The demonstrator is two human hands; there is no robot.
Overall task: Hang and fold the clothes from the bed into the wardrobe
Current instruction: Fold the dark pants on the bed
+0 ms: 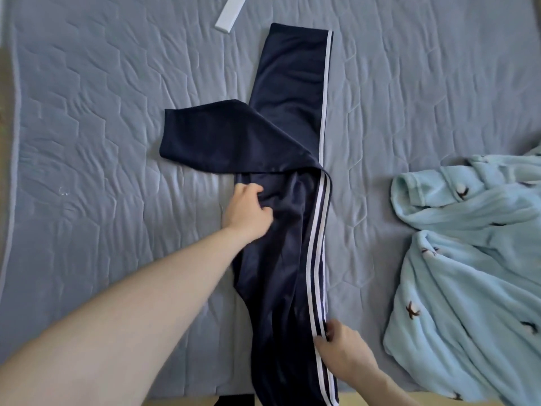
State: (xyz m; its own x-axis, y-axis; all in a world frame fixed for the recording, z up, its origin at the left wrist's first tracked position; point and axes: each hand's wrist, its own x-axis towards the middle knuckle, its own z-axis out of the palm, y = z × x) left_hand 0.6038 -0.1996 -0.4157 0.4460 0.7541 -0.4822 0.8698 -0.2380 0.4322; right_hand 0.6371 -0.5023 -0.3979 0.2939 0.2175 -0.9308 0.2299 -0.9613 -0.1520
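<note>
Nearest the camera, the right hand [341,345] pinches the striped side seam of the navy track pants [289,218] between thumb and fingers, low on the near part of the garment. These pants lie lengthwise down the middle of the bed [102,142], one leg stretched flat toward the far side with a single white stripe showing along its right edge, the other leg folded across and pointing left. Its near end runs off the bed's front edge (how far it hangs cannot be seen). Reaching in from the lower left on a bare forearm, the left hand [247,210] rests on the dark fabric just below the fold, fingers curled into it and bunching it. To the right, apart from the pants, a pale blue fleece garment [468,259] with small dark motifs lies crumpled. A white flat strip [231,13] sits at the far edge of the quilted grey cover.
</note>
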